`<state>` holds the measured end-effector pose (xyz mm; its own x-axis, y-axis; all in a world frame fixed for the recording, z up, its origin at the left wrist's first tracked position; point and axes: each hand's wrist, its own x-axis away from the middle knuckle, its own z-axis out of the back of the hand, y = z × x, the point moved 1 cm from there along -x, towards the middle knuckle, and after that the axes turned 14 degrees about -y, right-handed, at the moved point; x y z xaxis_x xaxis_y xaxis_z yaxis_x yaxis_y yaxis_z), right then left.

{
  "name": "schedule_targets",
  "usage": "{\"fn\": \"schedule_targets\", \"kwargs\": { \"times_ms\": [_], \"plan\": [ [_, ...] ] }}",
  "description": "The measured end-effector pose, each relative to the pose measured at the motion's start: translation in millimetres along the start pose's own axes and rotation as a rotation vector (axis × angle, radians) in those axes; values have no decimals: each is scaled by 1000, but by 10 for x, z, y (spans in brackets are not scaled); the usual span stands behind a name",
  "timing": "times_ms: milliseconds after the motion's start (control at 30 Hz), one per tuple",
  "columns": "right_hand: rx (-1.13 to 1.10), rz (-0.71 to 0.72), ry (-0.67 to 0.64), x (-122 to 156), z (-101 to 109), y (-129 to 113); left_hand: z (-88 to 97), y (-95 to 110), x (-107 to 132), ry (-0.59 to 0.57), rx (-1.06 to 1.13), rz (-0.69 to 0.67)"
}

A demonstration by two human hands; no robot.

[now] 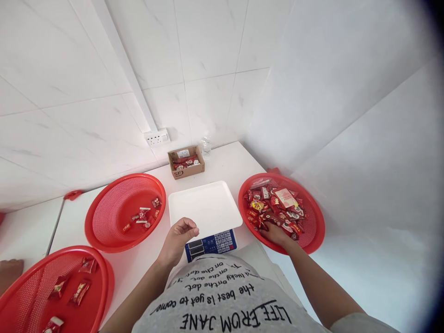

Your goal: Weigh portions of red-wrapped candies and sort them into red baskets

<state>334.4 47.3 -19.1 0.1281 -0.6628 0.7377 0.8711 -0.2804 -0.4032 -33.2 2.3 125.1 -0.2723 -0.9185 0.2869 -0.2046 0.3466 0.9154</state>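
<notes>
My right hand [275,232] reaches into the red plastic basket [316,226] on the right, its fingers buried among wrapped candies [277,208]. Whether it grips any of them is hidden. A pink printed card [285,197] lies on top of the pile. My left hand [180,233] hovers at the near left edge of the scale's white tray [204,203]. Its fingers are curled in towards the thumb, and nothing shows in them. The tray is bare. Below it, the blue scale keypad [211,243] is partly covered by the tray and my shirt.
Left of the scale stands another red basket [104,217] with a few candies. A third red basket [109,282] is at lower left, with another person's hand [11,273] beside it. A cardboard box [189,172] of candies and a clear plastic item [206,147] stand by the wall.
</notes>
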Motion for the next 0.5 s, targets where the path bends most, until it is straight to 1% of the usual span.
{"fn": "schedule_targets", "kwargs": {
  "times_ms": [67, 200, 367, 500],
  "plan": [
    [-40, 28, -22, 51, 29, -20, -9, 6, 3, -4, 16, -5],
    [-115, 37, -56, 103, 64, -10, -19, 14, 10, -19, 41, -11],
    [-152, 53, -79, 70, 75, 86, -23, 14, 11, -23, 50, -13],
    [-173, 100, -98, 54, 78, 130, -12, -2, 14, -8, 32, -10]
  ]
}}
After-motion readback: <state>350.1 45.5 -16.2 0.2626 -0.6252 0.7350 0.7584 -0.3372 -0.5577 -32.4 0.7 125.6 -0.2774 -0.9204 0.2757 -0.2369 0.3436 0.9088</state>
